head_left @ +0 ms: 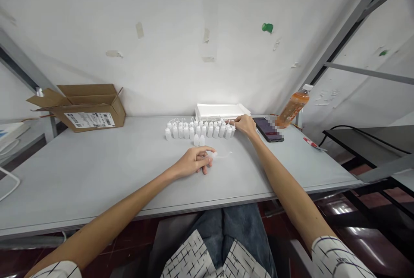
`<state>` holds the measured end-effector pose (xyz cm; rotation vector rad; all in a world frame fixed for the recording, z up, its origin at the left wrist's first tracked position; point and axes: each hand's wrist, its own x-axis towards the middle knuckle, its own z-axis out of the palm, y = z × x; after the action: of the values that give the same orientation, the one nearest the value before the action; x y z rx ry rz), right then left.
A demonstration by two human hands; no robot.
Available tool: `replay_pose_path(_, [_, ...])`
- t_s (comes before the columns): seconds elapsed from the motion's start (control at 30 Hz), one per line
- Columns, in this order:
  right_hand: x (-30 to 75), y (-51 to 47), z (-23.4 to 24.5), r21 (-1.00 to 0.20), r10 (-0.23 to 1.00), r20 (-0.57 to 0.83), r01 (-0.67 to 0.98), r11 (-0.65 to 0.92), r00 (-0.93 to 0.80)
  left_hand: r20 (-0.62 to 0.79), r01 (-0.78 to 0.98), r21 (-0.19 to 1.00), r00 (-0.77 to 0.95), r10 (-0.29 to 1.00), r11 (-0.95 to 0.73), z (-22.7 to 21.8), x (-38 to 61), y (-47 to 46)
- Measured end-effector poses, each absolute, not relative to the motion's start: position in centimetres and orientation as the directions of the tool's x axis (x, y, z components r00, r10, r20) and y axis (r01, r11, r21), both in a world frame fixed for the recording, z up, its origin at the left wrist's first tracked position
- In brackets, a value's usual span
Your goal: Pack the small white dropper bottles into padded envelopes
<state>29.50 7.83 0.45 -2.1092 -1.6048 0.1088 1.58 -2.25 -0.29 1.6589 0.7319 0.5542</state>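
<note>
My left hand (pixel 196 160) is over the middle of the table, pinching a small white cap (pixel 215 153) between thumb and index finger. A thin translucent strip trails from the cap toward the right. Just beyond this hand stand two white bottles (pixel 199 140) without visible nozzles. Behind them, several small white squeeze bottles (pixel 191 132) are packed upright in rows, some with thin looped straps on top. My right hand (pixel 245 123) reaches to the right end of these rows. Its fingers are bent together by the back bottles, and what they grip is hidden.
A white tray-like box (pixel 221 110) sits against the wall behind the bottles. Right of my right hand lie a phone (pixel 269 130) and a tilted bottle of orange drink (pixel 293 108). An open cardboard box (pixel 87 109) occupies the table's far left.
</note>
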Motion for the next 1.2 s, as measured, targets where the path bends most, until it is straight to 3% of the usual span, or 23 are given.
replay_pose_path(0.13, [29.1,8.2,0.6,-0.371,0.919,0.229,0.901,-0.224,0.322,-0.025,0.170,0.977,0.695,0.718,-0.130,-0.3,1.6,-2.2])
replay_pose_path(0.37, [30.3,7.9,-0.5,-0.386,0.920,0.301,0.914,-0.123,0.250,-0.012,0.166,0.976,0.685,0.728,-0.139,-0.5,1.5,-2.1])
replay_pose_path(0.63, [31.1,6.9,-1.6,-0.257,0.908,0.402,0.966,-0.009,0.116,-0.011,0.183,0.971,0.684,0.729,-0.157,-0.5,1.4,-2.2])
replay_pose_path(0.87, [30.7,6.9,-2.0,-0.211,0.905,0.407,0.977,-0.042,0.127,-0.009,0.192,0.967,0.684,0.730,-0.169,-0.3,1.4,-2.3])
replay_pose_path(1.2, [30.7,6.7,-2.2,-0.007,0.934,0.356,1.000,-0.013,0.014,-0.005,0.214,0.957,0.689,0.725,-0.197,-0.6,1.3,-2.2])
